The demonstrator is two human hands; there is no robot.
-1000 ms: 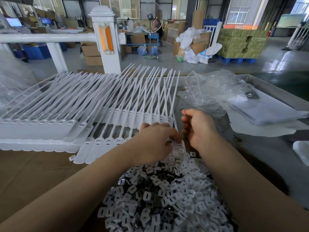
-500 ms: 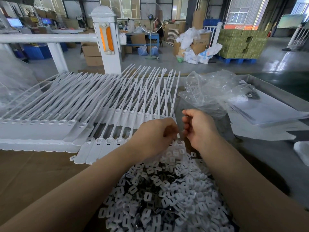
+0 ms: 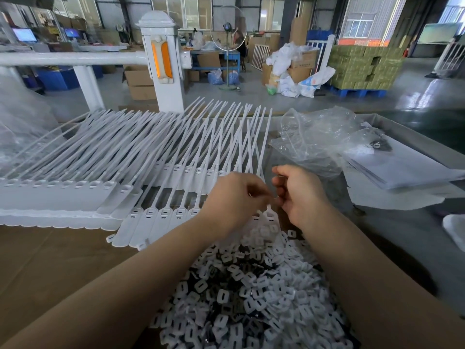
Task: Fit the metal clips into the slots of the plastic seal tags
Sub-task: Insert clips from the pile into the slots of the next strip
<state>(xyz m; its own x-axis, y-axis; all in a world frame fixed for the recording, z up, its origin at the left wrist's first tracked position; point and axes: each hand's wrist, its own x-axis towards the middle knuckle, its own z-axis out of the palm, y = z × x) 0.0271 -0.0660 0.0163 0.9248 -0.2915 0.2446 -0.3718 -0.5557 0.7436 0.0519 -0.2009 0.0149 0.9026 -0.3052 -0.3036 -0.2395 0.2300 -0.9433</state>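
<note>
Left hand [image 3: 235, 197] and right hand [image 3: 299, 195], each grip curled, pinch 1 small clip, barely visible, above the seal tags [image 3: 163, 217] on the counter [image 3: 50, 260]. Risk: a tilted clip jamming the slot, or slipping into the loose pile [image 3: 251, 293].

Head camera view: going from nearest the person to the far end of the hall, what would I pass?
Pile of small clips → left hand → row of white seal tags → white post with orange reflector → standing fan.
</note>
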